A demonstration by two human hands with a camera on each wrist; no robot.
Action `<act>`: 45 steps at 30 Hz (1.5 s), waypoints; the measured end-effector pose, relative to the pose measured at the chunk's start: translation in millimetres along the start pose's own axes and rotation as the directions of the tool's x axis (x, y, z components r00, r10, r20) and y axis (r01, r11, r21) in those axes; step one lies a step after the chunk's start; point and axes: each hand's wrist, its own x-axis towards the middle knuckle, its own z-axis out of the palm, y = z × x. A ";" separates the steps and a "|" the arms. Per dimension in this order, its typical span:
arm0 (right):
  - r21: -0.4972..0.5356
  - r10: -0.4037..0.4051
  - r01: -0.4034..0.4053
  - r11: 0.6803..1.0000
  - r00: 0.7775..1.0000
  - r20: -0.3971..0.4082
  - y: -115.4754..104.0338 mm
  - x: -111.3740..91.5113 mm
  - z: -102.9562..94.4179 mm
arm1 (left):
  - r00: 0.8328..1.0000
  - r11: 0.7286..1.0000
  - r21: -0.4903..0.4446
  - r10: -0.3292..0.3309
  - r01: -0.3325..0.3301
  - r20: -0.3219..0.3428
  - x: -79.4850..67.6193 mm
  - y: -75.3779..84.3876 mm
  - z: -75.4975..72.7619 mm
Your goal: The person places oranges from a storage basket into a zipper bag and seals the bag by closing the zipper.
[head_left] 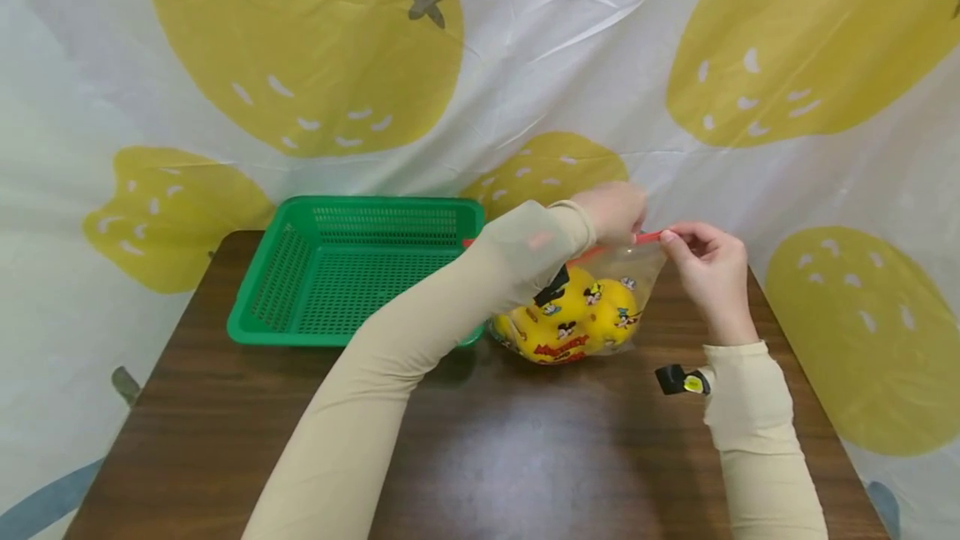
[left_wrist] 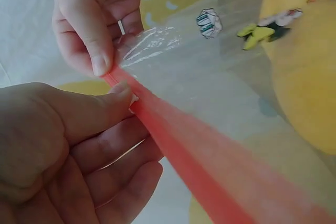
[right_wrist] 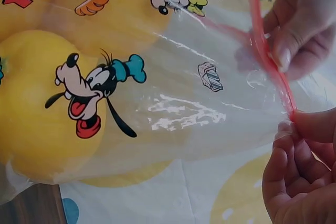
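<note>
A clear zip bag (head_left: 647, 269) with cartoon prints and a red zip strip (left_wrist: 173, 148) holds several smooth, round yellow things (right_wrist: 50, 93) that look like fruit. My left hand (head_left: 617, 211) pinches the strip between thumb and forefinger, at a small white zip slider (left_wrist: 134, 101). Close beside it, my right hand (head_left: 708, 277) pinches the end of the strip at the bag's upper right corner. The bag's bottom rests on the table, its top held up. My left forearm hides part of the bag in the head view.
A green slotted basket (head_left: 258, 273) stands on the brown wooden table (head_left: 525, 457), left of the bag. Behind hangs a white cloth (head_left: 555, 32) printed with large yellow fruit. My left forearm crosses in front of the basket's right side.
</note>
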 end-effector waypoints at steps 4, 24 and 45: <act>-0.004 0.027 -0.027 1.000 1.000 -0.014 1.9 1.6 -3.1 | 1.000 1.000 -0.013 -0.014 0.014 0.025 -4.4 -6.7 3.3; 0.049 0.091 -0.087 0.995 0.991 -0.096 15.4 7.9 -7.4 | 0.998 0.998 0.026 -0.059 0.058 0.020 -33.4 -31.2 17.1; 0.240 0.246 -0.203 0.949 0.955 -0.166 31.5 6.4 -29.9 | 0.995 0.993 -0.056 -0.104 0.105 0.007 -75.4 -84.8 24.6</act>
